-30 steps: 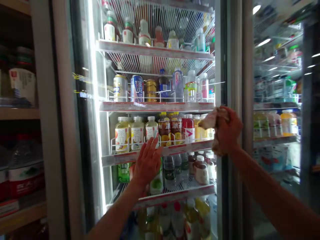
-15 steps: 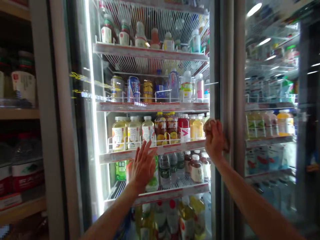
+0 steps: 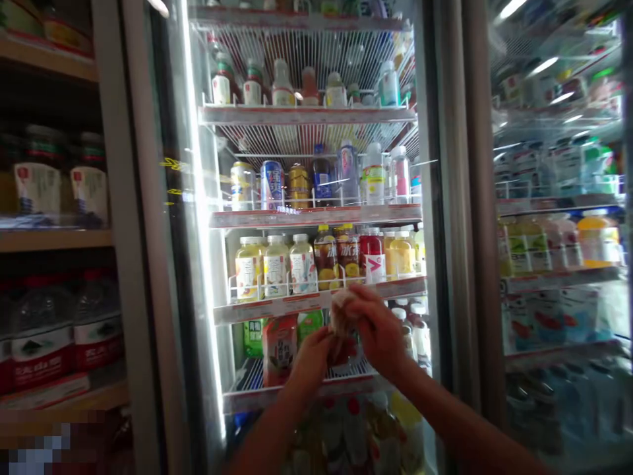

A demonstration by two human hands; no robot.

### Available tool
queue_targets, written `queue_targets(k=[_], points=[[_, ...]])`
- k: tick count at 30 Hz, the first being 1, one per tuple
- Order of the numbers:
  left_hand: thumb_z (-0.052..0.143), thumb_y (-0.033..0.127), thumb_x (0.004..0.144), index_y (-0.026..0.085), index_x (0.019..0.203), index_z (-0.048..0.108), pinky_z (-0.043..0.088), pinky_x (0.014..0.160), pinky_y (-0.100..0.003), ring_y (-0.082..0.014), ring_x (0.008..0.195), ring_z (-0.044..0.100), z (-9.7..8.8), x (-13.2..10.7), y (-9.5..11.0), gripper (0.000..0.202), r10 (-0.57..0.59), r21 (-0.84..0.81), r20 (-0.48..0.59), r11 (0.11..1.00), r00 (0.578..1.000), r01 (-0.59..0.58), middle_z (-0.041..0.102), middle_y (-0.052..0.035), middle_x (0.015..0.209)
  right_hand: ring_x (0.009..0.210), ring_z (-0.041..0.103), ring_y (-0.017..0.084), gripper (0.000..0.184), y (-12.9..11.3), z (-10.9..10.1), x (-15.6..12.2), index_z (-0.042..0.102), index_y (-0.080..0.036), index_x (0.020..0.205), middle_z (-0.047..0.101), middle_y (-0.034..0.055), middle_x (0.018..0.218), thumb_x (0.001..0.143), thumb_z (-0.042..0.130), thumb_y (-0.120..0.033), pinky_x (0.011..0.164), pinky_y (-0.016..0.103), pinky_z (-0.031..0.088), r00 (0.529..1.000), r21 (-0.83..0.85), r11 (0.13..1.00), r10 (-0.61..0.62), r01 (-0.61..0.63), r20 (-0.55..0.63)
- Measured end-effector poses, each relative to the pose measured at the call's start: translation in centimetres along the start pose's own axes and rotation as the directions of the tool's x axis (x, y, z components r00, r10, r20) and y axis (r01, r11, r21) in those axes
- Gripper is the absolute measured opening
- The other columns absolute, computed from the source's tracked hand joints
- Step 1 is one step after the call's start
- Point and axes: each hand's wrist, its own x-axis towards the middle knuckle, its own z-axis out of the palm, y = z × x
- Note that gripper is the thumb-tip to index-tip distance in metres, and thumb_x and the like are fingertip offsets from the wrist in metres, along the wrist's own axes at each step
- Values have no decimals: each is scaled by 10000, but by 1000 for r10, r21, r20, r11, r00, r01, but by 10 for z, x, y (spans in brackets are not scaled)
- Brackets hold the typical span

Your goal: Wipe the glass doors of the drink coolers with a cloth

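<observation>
Two hands – fingers pinching cloth | brown bottle – "冰茶" | red bottle "V"

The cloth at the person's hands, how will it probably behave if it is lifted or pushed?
The cloth is probably floppy, since it bunches up in the right hand. It is likely light, being only a small crumpled bundle. If pushed, it would probably fold rather than roll, because its shape is irregular, not round.

"强爽" on blue can; "冰茶" on brown bottle; large "V" on red bottle.
</observation>
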Motion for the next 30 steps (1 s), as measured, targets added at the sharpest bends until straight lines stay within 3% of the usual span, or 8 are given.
queue_targets(k=[3, 10, 12, 15, 17, 23, 27, 30], points=[[623, 258, 529, 154, 671, 588, 426, 624, -238, -101, 618, 543, -6, -4, 5, 180, 29, 3, 112, 1000, 993, -29, 584, 17, 623, 1275, 445, 219, 441, 6, 1, -25, 531, -207, 1244, 535, 94, 1321, 810, 484, -144, 1043, 441, 410, 894, -186, 925, -244, 331, 377], [545, 42, 555, 184, 907, 660, 471, 840, -335, -174, 901, 596, -28, 0, 38, 396, 214, 318, 160, 913, 964, -256, 666, -32, 936, 1081, 610, 185, 496, 30, -40, 20, 458, -344, 1319, 611, 13, 1234, 867, 495, -145, 890, 320, 531, 856, -382, 770, -411, 510, 313], [478, 63, 674, 208, 1044, 619, 434, 950, -389, -184, 1051, 559, -42, 8, 43, 422, 567, 589, 41, 651, 822, -478, 637, -48, 1092, 1141, 569, 220, 453, 46, -65, 49, 475, -342, 1309, 595, 14, 1260, 882, 465, -189, 959, 371, 471, 892, -615, 688, -449, 386, 57], [412, 103, 782, 183, 1163, 544, 318, 1078, -441, -207, 1279, 395, -64, 20, 35, 411, 884, 865, 118, 132, 451, -484, 514, -95, 1306, 1323, 357, 311, 464, 73, -80, 60, 431, -273, 1357, 377, 22, 1454, 895, 413, -246, 1076, 492, 312, 886, -705, 645, -461, 293, -54], [422, 126, 806, 175, 1245, 475, 262, 1108, -471, -227, 1371, 251, -73, 28, 20, 445, 890, 902, 264, -91, 372, -422, 406, -116, 1408, 1372, 235, 335, 574, 83, -70, 40, 329, -230, 1417, 221, 35, 1517, 865, 484, -251, 1105, 522, 253, 868, -725, 592, -496, 353, 18], [432, 160, 857, 212, 1366, 323, 205, 1112, -536, -246, 1405, 144, -72, 34, -9, 523, 873, 904, 320, -166, 368, -393, 301, -124, 1474, 1380, 260, 243, 650, 81, -39, -3, 153, -313, 1454, 207, 15, 1526, 875, 425, -198, 1106, 515, 271, 852, -647, 556, -311, 522, 421], [427, 169, 871, 239, 1377, 311, 261, 1105, -485, -229, 1389, 208, -59, 32, -3, 523, 868, 845, 353, -135, 349, -518, 298, -99, 1478, 1416, 121, 265, 669, 67, -21, 22, 50, -267, 1471, 163, 44, 1538, 888, 368, -186, 1111, 563, 195, 975, -790, 592, -221, 160, 32], [388, 208, 900, 247, 1403, 255, 327, 1081, -419, -200, 1364, 277, -41, 34, 3, 521, 839, 762, 414, -109, 352, -638, 299, -97, 1478, 1417, 119, 262, 638, 54, 11, 15, 187, -256, 1458, 216, 51, 1525, 865, 421, -235, 1118, 526, 209, 961, -732, 626, -123, 268, 247]])
